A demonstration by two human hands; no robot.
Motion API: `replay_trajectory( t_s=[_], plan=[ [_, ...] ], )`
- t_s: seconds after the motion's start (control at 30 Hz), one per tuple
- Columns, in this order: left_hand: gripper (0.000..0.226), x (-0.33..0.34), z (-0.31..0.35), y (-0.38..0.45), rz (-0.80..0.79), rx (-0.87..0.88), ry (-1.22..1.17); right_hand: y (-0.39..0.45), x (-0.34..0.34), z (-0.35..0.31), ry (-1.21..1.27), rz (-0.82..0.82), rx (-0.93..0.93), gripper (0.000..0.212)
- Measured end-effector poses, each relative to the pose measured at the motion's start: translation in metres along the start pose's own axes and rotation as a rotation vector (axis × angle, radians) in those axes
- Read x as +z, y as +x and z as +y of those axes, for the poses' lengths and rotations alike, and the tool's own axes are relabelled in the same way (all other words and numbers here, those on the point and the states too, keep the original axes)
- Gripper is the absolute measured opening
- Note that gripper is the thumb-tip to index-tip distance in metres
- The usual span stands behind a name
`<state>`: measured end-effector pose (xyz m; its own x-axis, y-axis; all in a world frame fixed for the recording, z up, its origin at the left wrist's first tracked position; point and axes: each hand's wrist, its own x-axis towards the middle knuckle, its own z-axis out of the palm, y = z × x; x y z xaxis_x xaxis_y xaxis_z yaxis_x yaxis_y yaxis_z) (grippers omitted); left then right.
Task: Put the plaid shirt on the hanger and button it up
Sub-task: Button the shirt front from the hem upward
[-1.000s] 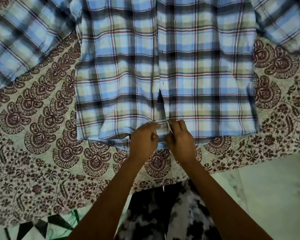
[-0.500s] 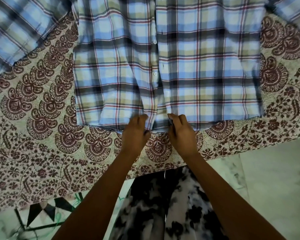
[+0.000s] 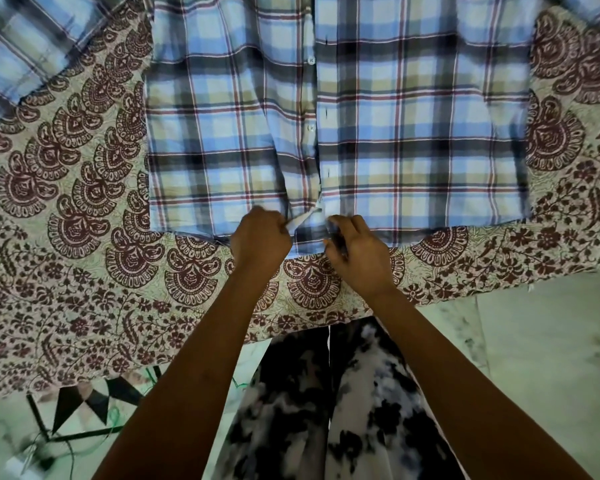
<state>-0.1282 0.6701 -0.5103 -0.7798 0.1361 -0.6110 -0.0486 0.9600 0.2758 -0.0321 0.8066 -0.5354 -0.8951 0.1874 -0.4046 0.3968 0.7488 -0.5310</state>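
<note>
Plaid shirt [image 3: 413,133] hem in both hands

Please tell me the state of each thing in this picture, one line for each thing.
plaid shirt: lies flat on the cloth, front open at the hem, visible upper buttons not fastened.
left hand: pinches the left front edge at the hem.
right hand: grips the right front edge at the hem.
printed bedsheet: spread under the shirt.

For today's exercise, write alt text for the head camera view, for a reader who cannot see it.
Two hands, the left hand and right hand, pinch the bottom front edges of a plaid shirt spread flat on a patterned bedsheet. White buttons run up its front.
</note>
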Motion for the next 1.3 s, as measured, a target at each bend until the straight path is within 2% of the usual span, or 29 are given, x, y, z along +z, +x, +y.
replay_trajectory(
  t_s=[0.07,0.13,0.17,0.23,0.3,0.33,0.4,0.5,0.6,0.7,0.8,0.87,1.0,1.07,1.2,1.3],
  plan=[
    [0.023,-0.008,0.010,-0.003,0.161,0.025,-0.048,0.002,-0.001,-0.002,-0.001,0.017,0.021,0.038],
    [0.021,-0.012,0.018,-0.003,0.291,0.161,-0.169,0.004,-0.002,-0.004,-0.009,0.037,0.037,0.033],
    [0.018,-0.014,0.022,-0.003,0.271,0.239,-0.189,0.005,-0.002,-0.006,-0.010,0.050,0.038,0.032],
    [0.026,-0.010,0.025,-0.002,0.114,0.320,-0.100,0.007,-0.003,-0.010,0.019,0.072,0.043,0.029],
    [0.025,0.001,0.019,0.003,0.000,0.287,0.007,0.008,-0.006,-0.013,0.073,0.067,0.058,0.026],
    [0.018,0.005,0.015,0.005,-0.014,0.227,-0.050,0.008,-0.006,-0.013,0.079,0.062,0.056,0.024],
    [0.014,0.011,0.007,0.008,-0.008,0.097,-0.231,0.008,-0.008,-0.013,0.057,0.065,0.051,0.021],
    [0.013,0.009,-0.004,0.010,0.016,0.050,-0.260,0.009,-0.010,-0.018,0.029,0.044,0.059,0.023],
    [0.016,0.007,-0.018,0.011,0.080,0.118,-0.126,0.010,-0.009,-0.026,-0.011,0.064,0.056,0.023],
    [0.035,0.002,-0.035,0.014,0.155,0.121,0.009,0.016,-0.002,-0.037,-0.058,0.064,0.155,0.030],
    [0.047,-0.008,-0.047,0.015,0.109,0.190,0.072,0.028,0.009,-0.048,-0.063,-0.017,0.336,0.047],
    [0.046,-0.014,-0.050,0.016,0.043,0.268,0.132,0.034,0.017,-0.052,-0.108,-0.044,0.365,0.053],
    [0.019,-0.021,-0.051,0.020,-0.090,0.229,0.098,0.039,0.022,-0.050,-0.128,-0.038,0.319,0.045],
    [0.017,-0.020,-0.051,0.020,-0.107,0.210,0.086,0.039,0.021,-0.047,-0.077,-0.048,0.295,0.038],
    [0.019,-0.024,-0.055,0.018,-0.088,0.249,0.136,0.035,0.019,-0.041,0.194,-0.011,0.311,0.029],
    [0.018,-0.035,-0.073,0.021,-0.075,0.206,0.293,0.027,0.017,-0.032,0.203,-0.004,0.299,0.022]
  ],
)
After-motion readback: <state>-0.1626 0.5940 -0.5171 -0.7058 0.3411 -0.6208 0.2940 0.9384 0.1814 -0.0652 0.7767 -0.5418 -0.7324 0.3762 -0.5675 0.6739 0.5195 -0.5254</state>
